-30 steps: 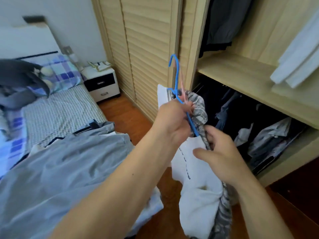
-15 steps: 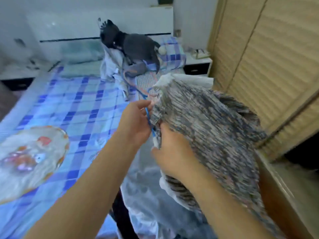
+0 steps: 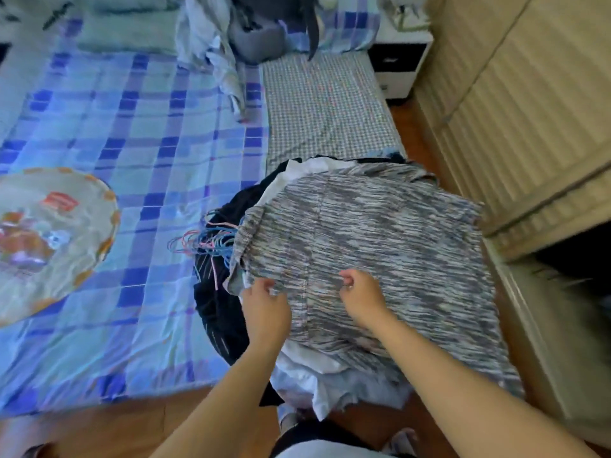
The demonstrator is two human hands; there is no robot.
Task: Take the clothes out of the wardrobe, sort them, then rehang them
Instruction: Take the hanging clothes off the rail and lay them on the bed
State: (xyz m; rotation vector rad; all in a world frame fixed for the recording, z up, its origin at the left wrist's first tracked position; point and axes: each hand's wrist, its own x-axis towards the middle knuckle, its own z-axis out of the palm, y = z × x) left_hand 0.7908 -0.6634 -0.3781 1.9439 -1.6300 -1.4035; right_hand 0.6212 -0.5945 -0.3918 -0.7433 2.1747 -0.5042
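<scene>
Grey marled garment (image 3: 370,246), earlier bunched in the air on its blue hanger, now spread flat atop clothes pile (image 3: 307,368) on bed. Left hand (image 3: 264,309) off hanger, both hands pinching fabric; right hand (image 3: 360,297).

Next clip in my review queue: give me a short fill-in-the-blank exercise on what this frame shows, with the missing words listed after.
1. Both hands, the left hand and the right hand, pinch the grey striped ____.
2. The bundle of blue and pink hangers pokes out at the garment's ____ side in the picture.
3. The pile of clothes lies on the ____.
4. The bedsheet has a blue ____ pattern.

Missing words: garment; left; bed; checked
</scene>
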